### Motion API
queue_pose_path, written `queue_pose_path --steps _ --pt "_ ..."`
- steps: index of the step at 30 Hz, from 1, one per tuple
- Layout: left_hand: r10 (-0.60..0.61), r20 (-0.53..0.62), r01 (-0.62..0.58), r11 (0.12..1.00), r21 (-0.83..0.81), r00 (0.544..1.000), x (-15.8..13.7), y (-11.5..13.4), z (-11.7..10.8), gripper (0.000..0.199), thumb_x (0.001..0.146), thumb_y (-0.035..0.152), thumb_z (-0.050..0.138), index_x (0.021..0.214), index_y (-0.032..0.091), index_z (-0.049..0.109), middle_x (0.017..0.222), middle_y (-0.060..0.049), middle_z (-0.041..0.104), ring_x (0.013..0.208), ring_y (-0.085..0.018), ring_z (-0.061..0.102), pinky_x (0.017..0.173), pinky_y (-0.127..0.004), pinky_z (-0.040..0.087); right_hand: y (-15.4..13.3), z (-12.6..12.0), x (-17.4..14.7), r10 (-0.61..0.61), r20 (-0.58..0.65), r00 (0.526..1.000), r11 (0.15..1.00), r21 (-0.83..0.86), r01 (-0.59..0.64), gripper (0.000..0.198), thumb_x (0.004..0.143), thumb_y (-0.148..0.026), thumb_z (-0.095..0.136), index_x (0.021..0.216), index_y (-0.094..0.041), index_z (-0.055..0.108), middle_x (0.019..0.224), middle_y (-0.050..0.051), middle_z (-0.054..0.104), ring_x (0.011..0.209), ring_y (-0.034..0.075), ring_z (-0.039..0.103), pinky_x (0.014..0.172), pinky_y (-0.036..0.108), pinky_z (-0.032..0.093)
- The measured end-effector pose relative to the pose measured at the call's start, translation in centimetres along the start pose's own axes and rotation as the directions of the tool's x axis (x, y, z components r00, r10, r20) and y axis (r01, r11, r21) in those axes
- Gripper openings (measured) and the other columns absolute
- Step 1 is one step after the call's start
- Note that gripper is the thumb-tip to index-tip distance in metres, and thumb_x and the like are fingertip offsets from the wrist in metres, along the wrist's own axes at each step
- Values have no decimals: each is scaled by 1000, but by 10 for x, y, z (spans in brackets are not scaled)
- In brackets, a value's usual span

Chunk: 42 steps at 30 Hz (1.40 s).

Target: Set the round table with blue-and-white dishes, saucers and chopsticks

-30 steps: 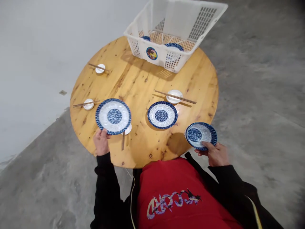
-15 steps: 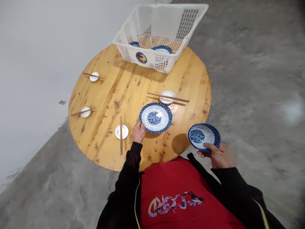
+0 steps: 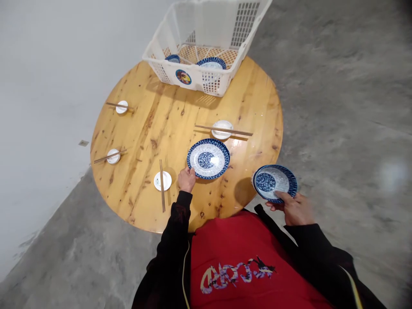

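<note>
My left hand [image 3: 187, 179] grips the near-left rim of a blue-and-white patterned plate [image 3: 208, 158] that lies on the round wooden table [image 3: 148, 128], near its front edge. My right hand [image 3: 292, 207] holds a small stack of blue-and-white dishes [image 3: 274, 183] from below, just off the table's right front edge and above the floor. Left of my left hand lie a small white saucer [image 3: 162, 180] and a pair of chopsticks [image 3: 161, 185].
A white plastic basket [image 3: 199, 47] with blue dishes inside stands at the table's far edge. Three more white saucers with chopsticks sit at the far left [image 3: 121, 107], at the left [image 3: 113, 156] and behind the plate [image 3: 222, 129]. Grey concrete floor surrounds the table.
My left hand carried a blue plate from the left, above the near saucer, to the centre plate and now holds the rim there. That saucer and its chopsticks are uncovered. The right hand barely moved.
</note>
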<state>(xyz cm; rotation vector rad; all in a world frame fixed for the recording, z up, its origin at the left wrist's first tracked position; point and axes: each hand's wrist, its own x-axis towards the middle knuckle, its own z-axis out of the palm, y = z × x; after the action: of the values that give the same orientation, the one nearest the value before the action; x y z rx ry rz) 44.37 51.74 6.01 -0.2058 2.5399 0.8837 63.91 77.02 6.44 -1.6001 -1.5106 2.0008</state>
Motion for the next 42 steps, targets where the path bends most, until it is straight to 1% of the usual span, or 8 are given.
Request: queue_pose_path --steps 7,15,18,22,27,31,36,42 --pt "-20 47 16 997 82 999 7 6 -3 37 90 38 50 57 22 50 62 -3 70 62 -17 67 70 -28 48 -7 7 -2 11 -2 1000 1000 -1 -11 15 53 -26 73 60 -19 61 50 2 64 37 19 56 29 28 44" --pt "-35 23 31 983 183 999 9 1 -2 37 91 48 51 66 22 58 73 -8 73 84 -24 71 76 -29 48 -6 11 -2 4 -1 1000 1000 13 -4 18 52 -26 73 62 -16 61 47 1 61 35 17 56 29 24 43" --pt "-65 60 61 995 74 996 10 -4 4 34 91 51 55 80 20 61 73 -9 73 80 -23 71 75 -29 50 -6 12 -2 6 10 1000 1000 11 -6 19 51 -26 73 62 -16 61 47 1 61 35 17 56 30 24 44" --pt "-134 176 186 928 -323 975 10 -6 24 32 91 46 57 102 16 59 78 -7 72 65 -17 69 62 -25 53 -5 13 -1 16 13 1000 1000 -3 -16 22 50 -26 74 62 -16 60 47 1 61 35 17 56 30 24 44" --pt "-125 59 135 788 -600 990 8 -1 42 38 85 30 65 119 18 55 107 -9 71 62 -11 64 53 -21 53 -4 13 -2 30 43 999 999 -40 -28 26 49 -31 75 64 -17 58 45 1 61 37 19 58 32 26 46" --pt "-164 111 196 735 -649 980 12 -1 40 41 86 25 60 126 19 53 109 -9 70 54 -9 61 50 -24 54 2 9 5 43 71 997 997 -67 -38 29 53 -35 75 66 -18 56 45 1 60 39 20 59 33 28 46" --pt "-125 52 128 748 -652 991 21 -2 40 48 83 23 64 130 19 55 106 -9 73 64 -14 67 52 -22 55 13 2 23 69 141 988 995 -80 -58 31 54 -36 78 68 -19 56 50 2 64 45 22 63 38 29 48" --pt "-143 144 202 754 -625 979 23 8 36 27 86 21 59 112 13 61 76 -6 72 51 -14 64 43 -19 46 11 2 35 94 159 983 992 -96 -80 30 57 -39 74 69 -21 53 51 3 64 46 23 64 39 29 46"
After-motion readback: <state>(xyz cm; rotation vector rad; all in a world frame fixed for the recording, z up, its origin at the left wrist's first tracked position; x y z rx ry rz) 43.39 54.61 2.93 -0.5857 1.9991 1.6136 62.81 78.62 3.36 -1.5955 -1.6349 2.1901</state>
